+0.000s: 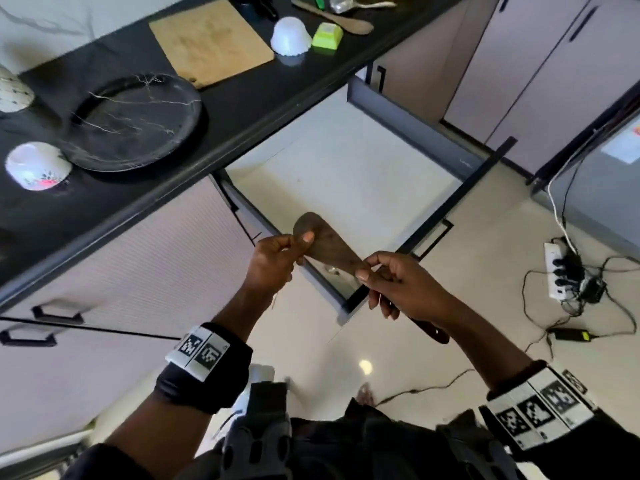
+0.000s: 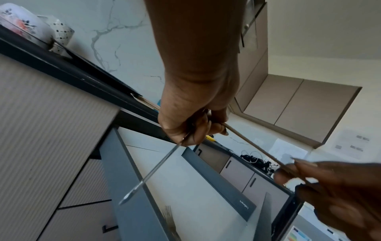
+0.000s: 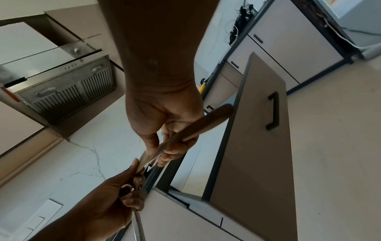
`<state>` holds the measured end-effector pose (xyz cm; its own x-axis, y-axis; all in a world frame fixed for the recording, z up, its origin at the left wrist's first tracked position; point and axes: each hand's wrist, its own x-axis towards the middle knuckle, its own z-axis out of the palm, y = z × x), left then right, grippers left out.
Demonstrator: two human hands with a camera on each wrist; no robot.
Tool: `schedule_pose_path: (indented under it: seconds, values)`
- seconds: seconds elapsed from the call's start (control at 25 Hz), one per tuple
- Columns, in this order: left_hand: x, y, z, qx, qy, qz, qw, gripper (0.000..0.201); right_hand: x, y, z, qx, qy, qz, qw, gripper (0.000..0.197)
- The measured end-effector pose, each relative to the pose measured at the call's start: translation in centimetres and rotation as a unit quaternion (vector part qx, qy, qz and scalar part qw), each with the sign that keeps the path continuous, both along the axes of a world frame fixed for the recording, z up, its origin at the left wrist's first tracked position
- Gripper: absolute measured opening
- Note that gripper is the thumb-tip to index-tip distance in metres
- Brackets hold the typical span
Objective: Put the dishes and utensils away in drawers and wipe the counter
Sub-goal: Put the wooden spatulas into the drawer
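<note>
Holding: wooden spatula [image 1: 325, 244], both hands pinching it
Left hand [image 1: 273, 261]: also grips a metal utensil [image 2: 148, 174]
Right hand [image 1: 405, 285]: grasps handle
Drawer [image 1: 408, 126], under the fingers: fork [image 2: 169, 216] inside

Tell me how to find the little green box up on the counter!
Look along the black counter to the wooden cutting board. Past it sits an upside-down white bowl, and touching its right side is the green box, the only bright lime, square-cornered thing there.

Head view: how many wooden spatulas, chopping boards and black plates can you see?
Wooden spatulas: 2
Chopping boards: 1
Black plates: 1
Total: 4
</note>
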<state>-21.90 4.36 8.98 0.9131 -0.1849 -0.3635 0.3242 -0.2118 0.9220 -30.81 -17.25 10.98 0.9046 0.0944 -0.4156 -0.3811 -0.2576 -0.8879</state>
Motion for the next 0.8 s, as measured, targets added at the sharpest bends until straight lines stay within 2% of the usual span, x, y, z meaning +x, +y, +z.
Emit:
schedule_pose_path:
  seconds: [0.16, 0.28, 0.52, 0.68, 0.8]
  values:
    - [1.4, -3.2, -1.0, 0.019, -0.021, 0.038, 0.999, 0.048, 5.0, -3.9, -0.3, 0.002, 0.011, 0.043, 0.999, 0.019]
    - [4.0, -3.8, -2.8, 0.059, -0.027, 0.09, 0.994, 0.044, 10.0, -4.4, -1.6, -0.004, 0.033, 0.082, 0.996, 0.016]
    - [10.5, -4.4, -6.0, 0.085, -0.04, 0.191, 0.977, 0.042, 20.3, -4.4, -3.9, -0.02, 0.078, 0.152, 0.985, 0.014]
    - [13.0, -3.0, -6.9, 0.19, -0.075, 0.226, 0.953, 0.042, 25.9, -3.3, -5.8, -0.019, 0.099, 0.238, 0.966, 0.011]
    - [13.9, -1.6, -8.2, 0.238, -0.043, 0.267, 0.933, 0.042, 30.2, -1.2, -8.0, -0.01, 0.127, 0.279, 0.952, 0.009]
